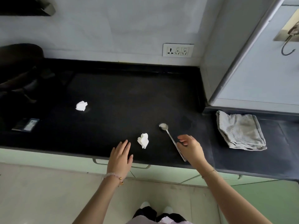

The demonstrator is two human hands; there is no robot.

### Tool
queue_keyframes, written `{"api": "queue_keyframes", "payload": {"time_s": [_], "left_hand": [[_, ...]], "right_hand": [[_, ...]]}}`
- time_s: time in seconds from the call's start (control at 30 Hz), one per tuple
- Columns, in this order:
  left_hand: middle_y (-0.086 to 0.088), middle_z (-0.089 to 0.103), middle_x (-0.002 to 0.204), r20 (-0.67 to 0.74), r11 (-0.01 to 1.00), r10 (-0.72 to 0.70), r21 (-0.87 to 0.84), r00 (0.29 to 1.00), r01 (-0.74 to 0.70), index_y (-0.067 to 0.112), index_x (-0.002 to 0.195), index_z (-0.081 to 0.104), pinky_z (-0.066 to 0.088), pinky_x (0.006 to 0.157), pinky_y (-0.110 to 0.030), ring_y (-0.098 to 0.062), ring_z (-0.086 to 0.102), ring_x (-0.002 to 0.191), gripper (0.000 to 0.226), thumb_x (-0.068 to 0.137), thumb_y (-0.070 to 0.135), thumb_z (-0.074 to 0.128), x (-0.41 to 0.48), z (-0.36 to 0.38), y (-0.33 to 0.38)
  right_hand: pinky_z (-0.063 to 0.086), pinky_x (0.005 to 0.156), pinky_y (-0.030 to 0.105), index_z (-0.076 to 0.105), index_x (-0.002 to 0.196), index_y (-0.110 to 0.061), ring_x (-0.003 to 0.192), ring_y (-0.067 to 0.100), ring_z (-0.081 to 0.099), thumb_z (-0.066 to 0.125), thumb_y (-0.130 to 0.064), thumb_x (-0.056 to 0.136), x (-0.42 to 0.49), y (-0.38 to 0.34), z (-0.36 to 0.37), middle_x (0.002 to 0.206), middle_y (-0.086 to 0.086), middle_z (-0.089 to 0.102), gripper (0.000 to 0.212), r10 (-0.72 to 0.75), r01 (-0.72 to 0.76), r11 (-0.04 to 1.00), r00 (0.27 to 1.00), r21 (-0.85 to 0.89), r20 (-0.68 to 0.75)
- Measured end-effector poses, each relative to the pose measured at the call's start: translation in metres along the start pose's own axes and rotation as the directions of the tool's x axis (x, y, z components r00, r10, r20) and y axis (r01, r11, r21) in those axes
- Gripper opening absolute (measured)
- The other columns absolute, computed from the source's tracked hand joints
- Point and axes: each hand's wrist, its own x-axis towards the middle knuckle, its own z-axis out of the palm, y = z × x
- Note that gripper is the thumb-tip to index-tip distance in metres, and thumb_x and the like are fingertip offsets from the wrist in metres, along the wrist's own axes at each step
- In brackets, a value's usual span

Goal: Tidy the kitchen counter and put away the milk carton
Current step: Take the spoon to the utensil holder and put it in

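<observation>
Counter (123, 97): black, glossy, running under both hands, with a lower dark section off to the right

Left hand (120, 156): flat and open, fingers spread, palm down at the front edge of the counter, grasping nothing

Right hand (191, 148): loosely open, fingers curled, hovering at the spoon's handle; whether it touches the handle cannot be told

Spoon (172, 140): metal, lying flat, bowl ahead and left of the right hand, handle running back under it toward the counter edge

Crumpled tissue, near (143, 140): white, between the two hands, just ahead of the left fingertips, apart from the spoon

Crumpled tissue, far (81, 105): white, well ahead and left of the left hand

Folded cloth (241, 130): grey, right of the right hand, on the lower section

Wall socket (178, 50): white, on the wall beyond the right hand

Milk carton: not visible in this view
</observation>
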Motion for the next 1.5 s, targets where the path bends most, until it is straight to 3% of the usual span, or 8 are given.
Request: {"api": "queue_keyframes", "payload": {"time_s": [0.27,0.47,0.73,0.93,1.07,1.17,1.37,1.5], "left_hand": [[0.000,0.026,0.154,-0.028,0.999,0.024,0.025,0.999,-0.023,0.016,0.143,0.030,0.008,0.116,-0.037,-0.021,0.019,0.144,0.050,0.095,0.027,0.040,-0.002,0.012,-0.004],[-0.002,0.034,0.150,-0.035,0.999,0.020,0.035,0.999,-0.019,0.015,0.139,0.038,0.012,0.112,-0.039,-0.023,0.028,0.141,0.062,0.087,0.040,0.015,-0.002,0.016,-0.008],[-0.004,0.043,0.145,0.038,0.998,0.000,0.056,0.999,-0.002,0.014,0.135,0.045,0.020,0.108,-0.040,-0.026,0.038,0.136,0.061,0.086,0.039,0.018,-0.003,0.013,-0.008],[-0.004,0.042,0.146,0.066,1.000,0.013,-0.006,0.998,-0.013,0.013,0.134,0.045,0.019,0.110,-0.041,-0.025,0.035,0.137,0.060,0.087,0.038,0.019,-0.004,0.011,-0.009],[0.000,0.028,0.153,0.021,0.993,0.047,-0.112,0.999,-0.045,0.014,0.139,0.037,0.004,0.115,-0.033,-0.020,0.019,0.144,0.044,0.096,0.023,0.035,-0.007,0.007,-0.012],[0.004,0.032,0.151,0.007,0.970,0.029,-0.242,1.000,-0.027,0.015,0.134,0.045,0.016,0.118,-0.031,-0.015,0.023,0.143,0.039,0.096,0.015,0.040,-0.023,-0.004,-0.013],[0.005,0.059,0.125,-0.008,0.885,-0.277,-0.390,0.961,0.253,0.018,0.123,0.055,0.044,0.097,-0.023,-0.012,0.055,0.117,0.031,0.095,0.018,0.043,-0.093,-0.001,-0.019],[-0.001,0.060,0.093,0.261,0.609,-0.548,-0.527,0.795,0.593,0.018,0.095,0.059,0.048,0.082,-0.035,-0.019,0.058,0.085,0.016,0.093,0.018,0.043,-0.171,0.049,-0.026]], "right_hand": [[0.050,0.077,0.035,0.060,0.107,-0.021,0.100,0.022,0.057,0.062,-0.039,0.083,0.015,-0.011,0.022,0.103,-0.001,0.062,0.030,0.035,-0.036,0.986,0.999,-0.166,-0.007],[0.045,0.072,0.030,0.066,0.099,-0.023,0.093,0.028,0.060,0.056,-0.033,0.086,0.022,-0.016,0.021,0.094,0.002,0.063,0.020,0.174,-0.168,0.976,0.984,-0.138,0.032],[0.044,0.061,0.025,0.068,0.081,-0.013,0.068,0.018,0.055,0.061,-0.018,0.088,0.018,-0.023,0.007,0.075,0.005,0.061,0.010,0.224,-0.294,0.898,0.946,0.328,0.234],[0.045,0.060,0.020,0.068,0.092,-0.005,0.065,0.014,0.056,0.060,-0.017,0.089,-0.012,-0.026,0.003,0.071,0.004,0.060,0.015,0.211,-0.277,0.881,0.956,0.384,0.205],[0.044,0.057,0.021,0.067,0.091,-0.006,0.061,0.013,0.056,0.061,-0.018,0.088,-0.033,-0.026,0.007,0.069,0.004,0.060,0.014,0.211,-0.294,0.852,0.950,0.434,0.229],[0.043,0.052,0.019,0.066,0.088,-0.003,0.059,0.012,0.056,0.061,-0.013,0.088,-0.049,-0.028,0.010,0.066,0.005,0.056,0.011,0.170,-0.300,0.810,0.943,0.504,0.287],[0.047,0.057,0.020,0.064,0.084,-0.003,0.059,0.014,0.057,0.060,-0.007,0.089,-0.066,-0.041,0.020,0.069,0.006,0.059,0.008,0.015,-0.268,0.831,0.887,0.487,0.462],[0.047,0.052,0.017,0.063,0.088,0.002,0.057,0.015,0.054,0.058,-0.004,0.089,-0.078,-0.046,0.035,0.069,0.008,0.057,0.008,-0.061,-0.210,0.907,0.793,0.366,0.606]]}}
